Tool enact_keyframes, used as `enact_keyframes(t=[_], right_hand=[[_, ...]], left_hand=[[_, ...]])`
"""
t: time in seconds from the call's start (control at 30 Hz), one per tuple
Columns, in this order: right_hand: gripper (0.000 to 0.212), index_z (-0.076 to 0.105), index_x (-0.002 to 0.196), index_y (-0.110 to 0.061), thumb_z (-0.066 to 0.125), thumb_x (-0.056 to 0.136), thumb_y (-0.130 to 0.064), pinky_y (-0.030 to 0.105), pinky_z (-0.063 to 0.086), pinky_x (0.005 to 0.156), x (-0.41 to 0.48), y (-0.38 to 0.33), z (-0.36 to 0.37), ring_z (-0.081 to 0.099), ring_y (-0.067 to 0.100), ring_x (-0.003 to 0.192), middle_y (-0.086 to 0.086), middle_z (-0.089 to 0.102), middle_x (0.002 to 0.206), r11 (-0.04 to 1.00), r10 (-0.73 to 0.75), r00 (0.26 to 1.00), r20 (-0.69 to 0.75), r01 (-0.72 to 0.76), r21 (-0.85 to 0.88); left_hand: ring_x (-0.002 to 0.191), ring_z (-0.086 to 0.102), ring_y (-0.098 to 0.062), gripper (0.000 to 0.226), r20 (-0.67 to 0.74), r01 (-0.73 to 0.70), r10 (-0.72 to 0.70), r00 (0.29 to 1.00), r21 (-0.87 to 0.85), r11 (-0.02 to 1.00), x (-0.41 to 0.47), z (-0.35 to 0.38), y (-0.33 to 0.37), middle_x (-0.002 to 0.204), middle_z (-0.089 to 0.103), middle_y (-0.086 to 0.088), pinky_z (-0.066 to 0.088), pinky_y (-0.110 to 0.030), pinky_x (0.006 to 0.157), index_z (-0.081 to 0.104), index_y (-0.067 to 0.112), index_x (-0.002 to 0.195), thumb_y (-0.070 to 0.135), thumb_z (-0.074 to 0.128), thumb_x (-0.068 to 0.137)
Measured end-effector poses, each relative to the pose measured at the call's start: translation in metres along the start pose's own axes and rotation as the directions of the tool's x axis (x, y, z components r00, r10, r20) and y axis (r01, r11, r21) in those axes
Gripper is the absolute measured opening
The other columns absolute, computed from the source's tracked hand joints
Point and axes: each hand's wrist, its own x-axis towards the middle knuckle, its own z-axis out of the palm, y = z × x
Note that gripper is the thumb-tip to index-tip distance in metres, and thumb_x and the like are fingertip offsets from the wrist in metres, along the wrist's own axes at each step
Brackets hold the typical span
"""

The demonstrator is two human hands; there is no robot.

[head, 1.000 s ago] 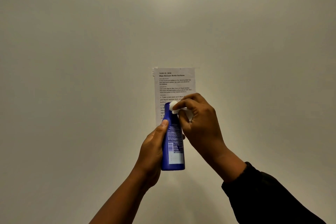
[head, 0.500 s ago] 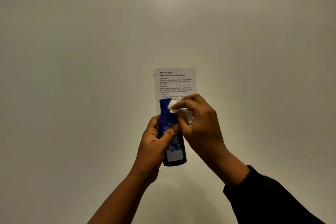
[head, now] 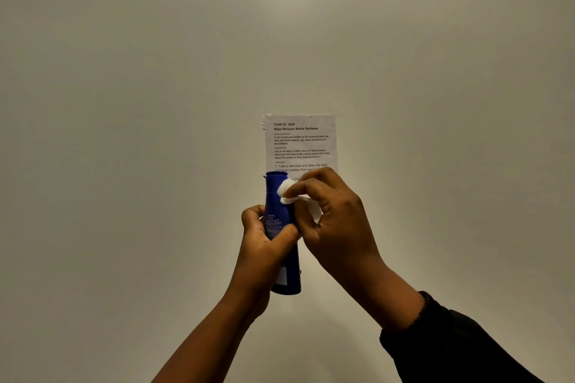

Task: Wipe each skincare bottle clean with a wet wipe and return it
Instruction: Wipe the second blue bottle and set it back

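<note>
A tall blue skincare bottle [head: 278, 205] is held upright in front of a plain wall, its cap end up. My left hand [head: 263, 250] wraps around the bottle's middle, thumb across its front. My right hand [head: 334, 224] pinches a small white wet wipe [head: 287, 191] and presses it against the bottle's upper right side, just below the cap. The bottle's lower part shows below my left hand.
A printed task sheet [head: 300, 141] is taped to the pale wall [head: 124, 102] behind the bottle, its lower part hidden by my hands. A dark sleeve [head: 451, 348] covers my right forearm. No table or other bottles are in view.
My left hand has shifted from a light hold at the bottle's side to a full wrap around its middle, and the bottle has turned. The wipe stays near the cap.
</note>
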Motion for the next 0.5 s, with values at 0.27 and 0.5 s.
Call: enact_keyframes(t=[0.27,0.5], right_hand=[[0.011,0.063,0.094,-0.013,0.065,0.085,-0.006,0.042,0.049,0.098,0.011,0.007,-0.006,0.049,0.016,0.114,-0.005,0.055,0.105,0.998,0.061,0.998,-0.036,-0.061,-0.001],[0.007,0.063,0.094,-0.014,0.063,0.087,-0.013,0.039,0.050,0.096,0.005,0.011,-0.003,0.048,0.010,0.108,-0.007,0.053,0.105,0.999,0.019,1.000,-0.020,-0.019,-0.028]], left_hand=[[0.060,0.062,-0.019,0.050,0.132,0.052,-0.042,0.990,-0.069,0.996,0.003,0.001,0.001,0.082,0.062,-0.015,0.054,-0.029,0.054,0.046,0.016,0.118,0.041,0.057,0.075],[0.070,0.069,-0.024,0.036,0.124,0.021,-0.008,0.992,-0.104,0.994,0.003,0.001,-0.006,0.089,0.069,-0.013,0.058,-0.036,0.063,0.054,0.018,0.125,0.033,0.051,0.092]])
